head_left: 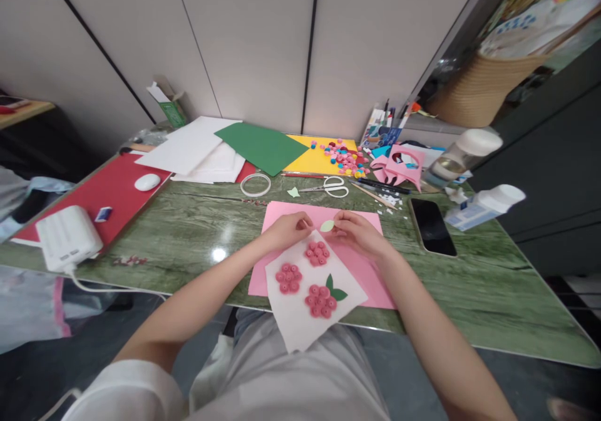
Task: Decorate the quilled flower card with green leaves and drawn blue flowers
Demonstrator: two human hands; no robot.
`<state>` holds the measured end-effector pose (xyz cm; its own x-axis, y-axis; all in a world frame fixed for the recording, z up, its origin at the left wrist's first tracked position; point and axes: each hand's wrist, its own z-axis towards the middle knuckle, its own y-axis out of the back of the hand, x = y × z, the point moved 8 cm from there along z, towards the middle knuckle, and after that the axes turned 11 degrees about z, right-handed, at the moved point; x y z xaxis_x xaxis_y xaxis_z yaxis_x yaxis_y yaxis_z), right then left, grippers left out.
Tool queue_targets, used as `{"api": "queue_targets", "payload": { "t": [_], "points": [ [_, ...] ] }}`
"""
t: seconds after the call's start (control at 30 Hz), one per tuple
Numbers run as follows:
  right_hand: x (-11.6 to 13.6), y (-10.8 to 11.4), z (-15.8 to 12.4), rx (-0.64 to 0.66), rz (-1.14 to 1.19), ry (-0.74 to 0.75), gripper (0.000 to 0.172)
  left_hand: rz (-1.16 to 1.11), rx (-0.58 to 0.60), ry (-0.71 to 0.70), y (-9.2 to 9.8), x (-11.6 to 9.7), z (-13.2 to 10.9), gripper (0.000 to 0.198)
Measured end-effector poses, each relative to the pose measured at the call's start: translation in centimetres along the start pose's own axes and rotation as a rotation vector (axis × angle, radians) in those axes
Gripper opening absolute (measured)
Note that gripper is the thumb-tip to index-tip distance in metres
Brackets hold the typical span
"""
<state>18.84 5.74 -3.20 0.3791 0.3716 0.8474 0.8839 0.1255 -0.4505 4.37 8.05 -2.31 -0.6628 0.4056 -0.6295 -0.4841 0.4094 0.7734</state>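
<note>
My right hand (357,233) pinches a small pale green paper leaf (327,226) by its right tip, just above the top corner of a white card (293,313). Across from it, my left hand (290,229) has its fingertips drawn together near the same corner; what they hold, if anything, is hidden. Three clusters of pink rolled-paper flowers sit on the card: one at the top (317,253), one at the left (289,278) and one lower right (321,301). Dark green leaves (334,289) stick out beside the lower right cluster. Beneath the card lies pink paper (370,283).
Scissors (328,187), a tape roll (255,185) and a pale green scrap (293,192) lie beyond the pink paper. Coloured paper coils (346,158) cover a yellow sheet. To the right are a phone (432,227) and bottles (486,207); a white power bank (69,238) is at left.
</note>
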Motion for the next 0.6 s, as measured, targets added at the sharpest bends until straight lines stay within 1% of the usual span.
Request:
{"api": "queue_targets", "payload": {
  "t": [0.13,0.23,0.33,0.47,0.6],
  "points": [
    [0.3,0.3,0.1,-0.002,0.008,0.020,0.016,0.183,0.067,-0.158,-0.6,-2.1,-0.6,0.031],
    [0.6,0.9,0.2,-0.023,0.010,0.050,0.015,0.293,0.079,-0.206,-0.9,-2.9,-1.1,0.036],
    [0.9,1.2,0.3,-0.053,0.017,0.069,0.016,0.335,0.066,-0.202,-1.0,-2.8,-1.1,0.035],
    [1.3,1.3,0.1,-0.079,0.013,0.080,0.016,0.294,0.073,-0.228,-1.1,-2.2,-0.6,0.034],
    [1.5,1.3,0.0,-0.079,0.009,0.089,0.014,0.280,0.051,-0.223,-1.0,-1.8,-0.2,0.030]
  ]
}}
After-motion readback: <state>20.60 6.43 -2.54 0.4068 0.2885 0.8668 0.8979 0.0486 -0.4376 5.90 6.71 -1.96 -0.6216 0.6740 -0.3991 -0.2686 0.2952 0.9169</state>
